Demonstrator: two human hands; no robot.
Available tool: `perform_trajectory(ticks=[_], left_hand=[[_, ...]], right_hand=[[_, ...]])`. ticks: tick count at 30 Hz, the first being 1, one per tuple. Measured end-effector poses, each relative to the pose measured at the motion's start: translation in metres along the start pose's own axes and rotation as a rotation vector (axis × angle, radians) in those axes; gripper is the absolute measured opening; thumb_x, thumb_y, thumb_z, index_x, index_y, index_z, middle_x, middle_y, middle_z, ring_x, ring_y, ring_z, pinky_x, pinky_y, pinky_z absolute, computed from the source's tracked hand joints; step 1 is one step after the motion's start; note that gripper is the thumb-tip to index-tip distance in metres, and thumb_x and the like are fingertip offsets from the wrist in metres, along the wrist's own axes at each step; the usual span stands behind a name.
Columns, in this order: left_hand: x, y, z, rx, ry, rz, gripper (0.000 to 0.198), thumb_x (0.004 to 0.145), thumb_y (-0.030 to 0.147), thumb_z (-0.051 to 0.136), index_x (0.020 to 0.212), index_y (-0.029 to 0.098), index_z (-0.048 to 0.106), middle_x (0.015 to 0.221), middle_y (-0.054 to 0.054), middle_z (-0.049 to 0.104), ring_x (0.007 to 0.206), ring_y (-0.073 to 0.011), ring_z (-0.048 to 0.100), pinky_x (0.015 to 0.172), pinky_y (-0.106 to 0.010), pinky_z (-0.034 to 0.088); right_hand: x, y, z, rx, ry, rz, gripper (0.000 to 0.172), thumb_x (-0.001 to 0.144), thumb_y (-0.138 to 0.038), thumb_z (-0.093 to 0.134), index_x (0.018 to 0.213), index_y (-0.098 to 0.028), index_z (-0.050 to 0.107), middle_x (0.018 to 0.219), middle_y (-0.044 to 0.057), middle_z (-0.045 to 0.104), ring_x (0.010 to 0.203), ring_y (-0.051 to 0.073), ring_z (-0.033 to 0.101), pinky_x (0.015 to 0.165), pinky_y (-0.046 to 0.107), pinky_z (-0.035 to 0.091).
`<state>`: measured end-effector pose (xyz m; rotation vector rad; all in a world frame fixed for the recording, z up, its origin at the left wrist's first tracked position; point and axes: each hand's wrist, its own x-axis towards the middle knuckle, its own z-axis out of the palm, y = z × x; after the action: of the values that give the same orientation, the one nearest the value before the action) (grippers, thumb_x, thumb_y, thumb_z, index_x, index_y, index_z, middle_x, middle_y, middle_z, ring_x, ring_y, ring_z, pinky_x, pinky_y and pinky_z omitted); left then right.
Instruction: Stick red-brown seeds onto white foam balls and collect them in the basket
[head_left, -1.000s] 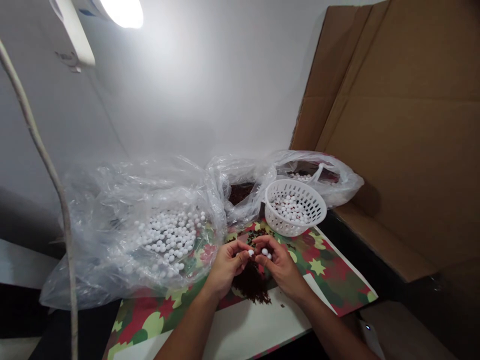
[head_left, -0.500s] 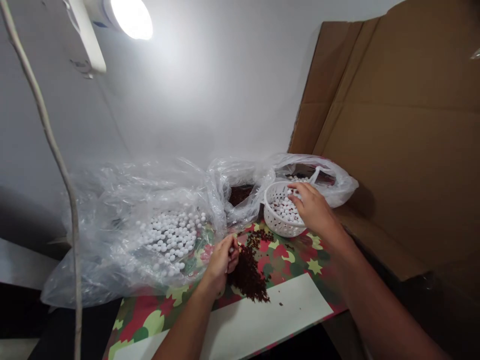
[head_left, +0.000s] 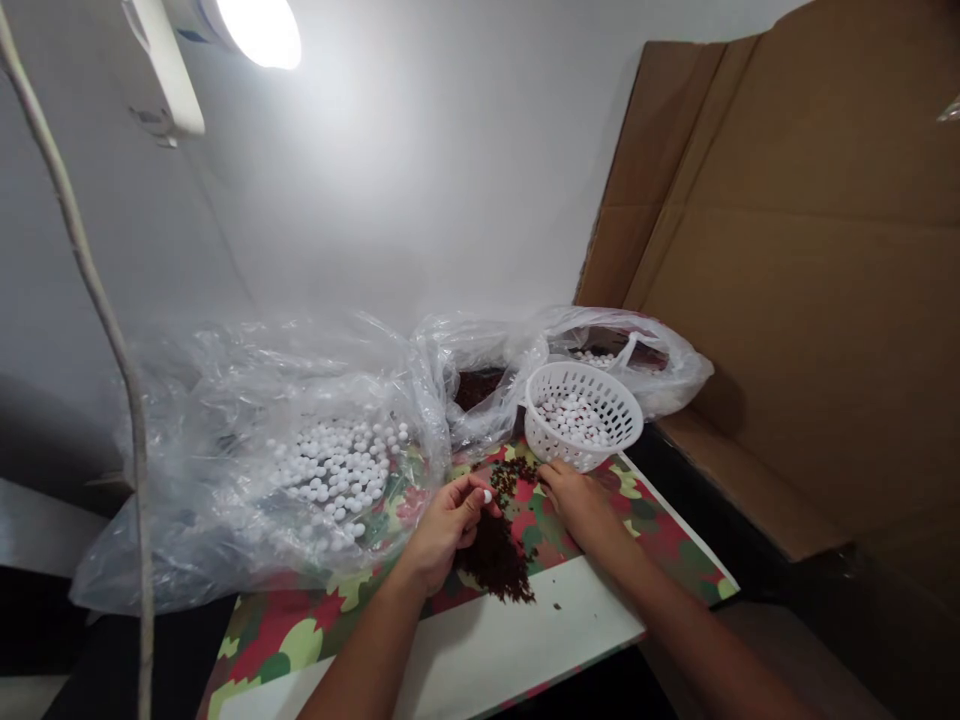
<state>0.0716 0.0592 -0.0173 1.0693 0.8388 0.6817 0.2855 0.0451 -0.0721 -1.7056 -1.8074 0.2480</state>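
Between the thumb and fingertips of my left hand (head_left: pixel 446 525) is a small white ball (head_left: pixel 487 496). My right hand (head_left: pixel 576 500) is closed at the fingertips, at the edge of a small scatter of dark red star-shaped bits (head_left: pixel 514 474); what its fingers pinch, if anything, is too small to make out. A larger pile of the same dark bits (head_left: pixel 496 565) lies just below and between my hands. Behind my right hand stands a white perforated basket (head_left: pixel 624 402) with many white balls (head_left: pixel 574 418) in it, some showing red.
White balls (head_left: pixel 341 465) fill part of a clear plastic bag (head_left: pixel 202 540) on the left. Two more plastic bags (head_left: pixel 480 345) (head_left: pixel 686 385) stand behind, with dark bits and balls inside. Cardboard (head_left: pixel 787 250) rises on the right. A cable (head_left: pixel 112 320) hangs at left.
My right hand has come out of the basket and down to the small scatter of dark bits. My left hand has turned a little, bringing the white ball into view.
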Motion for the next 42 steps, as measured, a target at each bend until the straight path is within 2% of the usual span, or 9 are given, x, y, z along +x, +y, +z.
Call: perform_trajectory(ticks=[3,6,10,12,15,25,31,37,42], left_hand=[[-0.002,-0.001,0.000,0.031,-0.012,-0.004,0.036,0.077,0.041,0.064,0.099,0.015,0.052,0.079,-0.001,0.056,0.047,0.0000,0.023,0.042,-0.018,0.008],[-0.002,-0.004,-0.001,0.025,0.005,-0.003,0.038,0.072,0.036,0.071,0.098,0.014,0.053,0.078,0.000,0.054,0.047,0.0003,0.024,0.042,-0.018,0.008],[0.002,-0.007,0.000,0.020,0.057,0.012,0.037,0.068,0.037,0.073,0.087,0.011,0.056,0.070,0.002,0.050,0.046,0.0004,0.024,0.042,-0.019,0.009],[0.003,-0.007,0.001,0.025,0.068,0.013,0.037,0.067,0.038,0.074,0.088,0.010,0.059,0.068,0.002,0.049,0.045,0.0005,0.024,0.042,-0.019,0.008],[0.003,-0.005,0.003,0.021,0.061,0.004,0.037,0.066,0.037,0.074,0.087,0.009,0.063,0.062,0.003,0.046,0.044,0.0003,0.023,0.042,-0.020,0.009],[0.001,-0.002,0.005,0.027,0.111,-0.007,0.041,0.059,0.040,0.078,0.083,0.009,0.067,0.054,0.004,0.044,0.042,0.0002,0.023,0.042,-0.019,0.008],[0.001,-0.005,0.006,0.036,0.108,-0.003,0.038,0.062,0.039,0.076,0.083,0.008,0.068,0.053,0.004,0.041,0.042,-0.0003,0.022,0.042,-0.019,0.009],[0.001,-0.008,0.007,0.060,0.142,0.016,0.039,0.061,0.040,0.076,0.082,0.008,0.068,0.055,0.003,0.044,0.043,0.0000,0.024,0.041,-0.018,0.012],[0.001,-0.007,0.005,0.072,0.153,0.028,0.038,0.064,0.039,0.075,0.085,0.009,0.068,0.056,0.003,0.045,0.043,-0.0002,0.025,0.042,-0.018,0.012]], right_hand=[[0.002,0.001,0.002,-0.088,-0.037,0.031,0.020,0.084,-0.010,0.044,0.081,-0.017,0.062,0.087,0.007,0.060,0.064,0.011,0.052,0.062,0.023,0.036],[-0.002,-0.009,-0.005,0.008,-0.043,0.034,0.015,0.084,-0.013,0.048,0.079,-0.016,0.062,0.086,0.007,0.061,0.070,0.013,0.055,0.065,0.024,0.039],[-0.015,-0.035,-0.017,0.506,-0.094,0.086,0.016,0.085,-0.030,0.055,0.085,-0.016,0.063,0.084,0.005,0.063,0.079,0.014,0.059,0.072,0.024,0.044],[-0.021,-0.048,-0.017,0.761,-0.114,0.100,0.021,0.083,-0.035,0.058,0.083,-0.014,0.062,0.093,0.006,0.063,0.085,0.014,0.059,0.074,0.023,0.047],[-0.026,-0.060,-0.012,0.924,-0.091,0.078,0.023,0.082,-0.036,0.060,0.080,-0.013,0.061,0.102,0.008,0.061,0.095,0.014,0.058,0.079,0.022,0.047],[-0.028,-0.062,-0.001,0.892,-0.032,0.049,0.019,0.084,-0.033,0.058,0.082,-0.014,0.060,0.094,0.006,0.060,0.091,0.013,0.056,0.081,0.022,0.045],[-0.028,-0.063,-0.002,0.838,0.005,0.068,0.019,0.083,-0.033,0.059,0.081,-0.014,0.060,0.085,0.005,0.061,0.083,0.012,0.057,0.077,0.023,0.045],[-0.028,-0.070,-0.004,0.753,0.062,0.055,0.018,0.084,-0.032,0.059,0.079,-0.015,0.061,0.083,0.004,0.061,0.080,0.012,0.057,0.075,0.023,0.044],[-0.026,-0.068,-0.002,0.736,0.054,0.038,0.019,0.084,-0.033,0.059,0.080,-0.015,0.061,0.086,0.004,0.062,0.084,0.013,0.057,0.078,0.023,0.044]])
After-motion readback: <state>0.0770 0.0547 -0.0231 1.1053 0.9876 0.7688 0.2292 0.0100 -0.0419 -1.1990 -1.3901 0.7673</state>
